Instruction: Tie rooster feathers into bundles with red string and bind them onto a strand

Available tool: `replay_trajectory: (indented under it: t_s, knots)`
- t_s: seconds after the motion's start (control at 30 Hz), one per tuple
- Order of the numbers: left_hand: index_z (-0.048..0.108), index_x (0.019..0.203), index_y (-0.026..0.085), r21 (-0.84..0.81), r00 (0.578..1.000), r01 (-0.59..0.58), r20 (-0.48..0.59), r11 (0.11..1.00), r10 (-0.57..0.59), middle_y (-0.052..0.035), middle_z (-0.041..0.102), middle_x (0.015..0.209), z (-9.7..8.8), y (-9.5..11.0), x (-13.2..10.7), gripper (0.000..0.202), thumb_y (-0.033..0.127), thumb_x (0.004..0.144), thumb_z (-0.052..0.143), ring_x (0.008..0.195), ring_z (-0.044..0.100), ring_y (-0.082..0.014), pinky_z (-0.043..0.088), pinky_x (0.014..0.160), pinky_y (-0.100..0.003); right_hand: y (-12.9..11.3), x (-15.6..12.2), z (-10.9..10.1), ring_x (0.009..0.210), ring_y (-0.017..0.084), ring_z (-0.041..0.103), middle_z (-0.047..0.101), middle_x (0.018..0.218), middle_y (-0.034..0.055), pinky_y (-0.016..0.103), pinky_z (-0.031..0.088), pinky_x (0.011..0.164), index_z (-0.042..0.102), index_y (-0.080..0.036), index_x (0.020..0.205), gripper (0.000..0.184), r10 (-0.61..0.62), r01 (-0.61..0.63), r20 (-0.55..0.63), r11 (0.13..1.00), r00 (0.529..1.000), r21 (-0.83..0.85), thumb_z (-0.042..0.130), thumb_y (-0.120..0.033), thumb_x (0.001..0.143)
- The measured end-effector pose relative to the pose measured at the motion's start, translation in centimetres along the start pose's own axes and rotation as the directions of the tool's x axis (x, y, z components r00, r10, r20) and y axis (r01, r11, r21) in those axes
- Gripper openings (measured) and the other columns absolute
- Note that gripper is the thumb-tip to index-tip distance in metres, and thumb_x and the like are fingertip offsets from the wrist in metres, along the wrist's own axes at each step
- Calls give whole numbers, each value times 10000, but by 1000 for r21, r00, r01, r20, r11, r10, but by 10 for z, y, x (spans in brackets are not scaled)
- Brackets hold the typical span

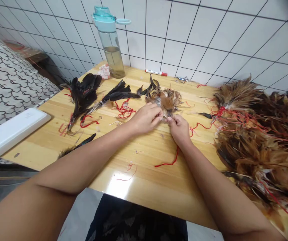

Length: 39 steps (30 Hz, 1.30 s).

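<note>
On my feed, the right hand (180, 128) pinches the feathers (169, 99) low down; the left hand (148, 117) is curled, its hold unclear. A slack pinch could scatter them.

No wording, brand or number is reading legibly. Places are being given from the bottle (113, 60). Just right of its base, a marker (156, 72) is carrying dark print along its white barrel; the characters are appearing too small to read. Farther right of the bottle, a blue-and-white tube (183, 79) is showing too blurred to tell whether it is bearing print. Left of the bottle and nearer the viewer, a white case (14, 132) is bearing a faint mark on its upper face and a round grey mark at the end farther from the bottle; neither is resolving into letters or digits.
</note>
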<state>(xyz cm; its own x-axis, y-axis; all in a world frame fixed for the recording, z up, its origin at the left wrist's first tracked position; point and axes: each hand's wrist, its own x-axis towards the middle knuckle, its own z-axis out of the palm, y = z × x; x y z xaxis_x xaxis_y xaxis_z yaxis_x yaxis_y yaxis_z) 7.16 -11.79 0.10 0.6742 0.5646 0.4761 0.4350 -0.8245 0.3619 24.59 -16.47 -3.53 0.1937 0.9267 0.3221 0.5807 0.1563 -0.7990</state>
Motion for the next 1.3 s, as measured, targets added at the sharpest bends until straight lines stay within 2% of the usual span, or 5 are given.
replay_trajectory:
  t_s: [0.5, 0.7, 0.97, 1.13, 1.3]
  knots:
    - [566, 810, 171, 63, 999, -40, -17, 997, 41, -74, 633, 873, -2, 2, -1, 143, 186, 915, 470, 835, 545, -194, 432, 798, -334, 2, 0, 0, 711, 184, 527, 556, 626, 11, 313, 431, 727, 611, -213, 637, 218, -10, 10, 5, 1000, 1000, 3, 535, -296, 824]
    - [590, 830, 158, 151, 996, -67, -42, 986, 74, -91, 628, 864, -2, 3, -1, 192, 204, 940, 440, 834, 527, -211, 429, 807, -357, 1, 0, 1, 712, 183, 531, 561, 639, 11, 316, 427, 729, 654, -210, 681, 209, -3, 3, 38, 1000, 999, 16, 536, -305, 824]
    - [611, 839, 155, 189, 995, -72, -60, 979, 85, -87, 603, 832, 1, 3, -1, 216, 210, 949, 434, 819, 512, -214, 423, 800, -368, -1, 0, 0, 725, 181, 534, 555, 645, 9, 313, 426, 729, 543, -213, 609, 224, -34, 33, 52, 999, 998, 32, 546, -309, 811]
    - [604, 839, 161, 181, 994, -64, -73, 981, 78, -90, 604, 835, 1, 4, -1, 214, 235, 953, 439, 834, 515, -223, 424, 801, -369, -4, 0, 0, 701, 172, 509, 542, 644, 1, 305, 416, 722, 541, -218, 623, 201, -57, 52, 113, 997, 992, 53, 539, -315, 800]
    - [593, 996, 164, 130, 992, -23, -122, 991, 39, -98, 642, 986, -2, -2, -1, 146, 205, 930, 470, 941, 544, -231, 434, 873, -381, 3, 1, 2, 656, 158, 485, 521, 632, -5, 297, 400, 672, 567, -211, 669, 216, 19, -27, 69, 993, 997, 113, 513, -358, 818]
